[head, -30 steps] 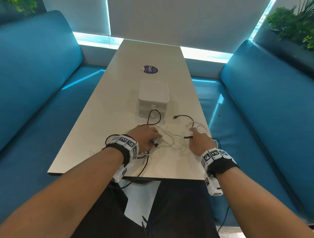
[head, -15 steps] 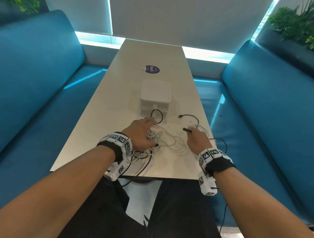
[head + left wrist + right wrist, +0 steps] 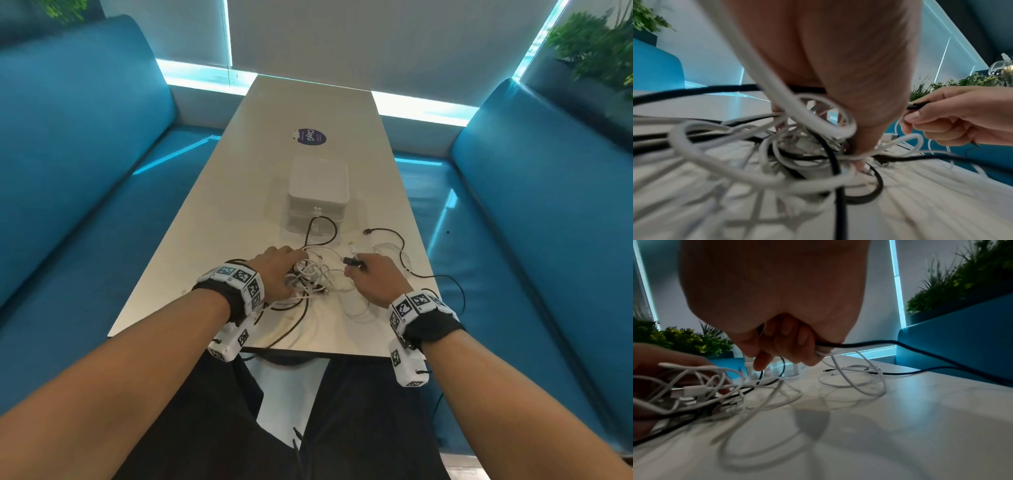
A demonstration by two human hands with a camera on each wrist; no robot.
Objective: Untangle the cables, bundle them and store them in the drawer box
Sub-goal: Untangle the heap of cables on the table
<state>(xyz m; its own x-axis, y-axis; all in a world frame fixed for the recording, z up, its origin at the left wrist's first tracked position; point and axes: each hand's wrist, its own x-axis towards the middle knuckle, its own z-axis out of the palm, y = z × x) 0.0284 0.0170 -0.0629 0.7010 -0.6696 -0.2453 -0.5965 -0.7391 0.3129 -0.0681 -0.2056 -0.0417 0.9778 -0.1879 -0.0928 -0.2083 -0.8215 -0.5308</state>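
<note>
A tangle of white and black cables [image 3: 313, 275] lies near the front edge of the table [image 3: 219, 219]. My left hand [image 3: 294, 270] grips the tangle from above, and in the left wrist view its thumb [image 3: 863, 142] digs into the loops [image 3: 777, 146]. Just right of the tangle, my right hand [image 3: 356, 267] pinches a black plug [image 3: 351, 261]. Its fingers [image 3: 789, 340] are curled round a black cable [image 3: 869, 343] and a white one. The white drawer box [image 3: 318, 192] stands shut behind the cables.
A black cable end [image 3: 368, 232] and loose white loops [image 3: 394, 250] lie right of the box; one black cable runs off the table's right edge [image 3: 455, 291]. A round purple sticker [image 3: 310, 137] sits farther back. Blue benches [image 3: 548, 222] flank the table.
My right hand took hold of the black plug and carried it left toward the tangle. My left hand closed over the tangle and drew it together.
</note>
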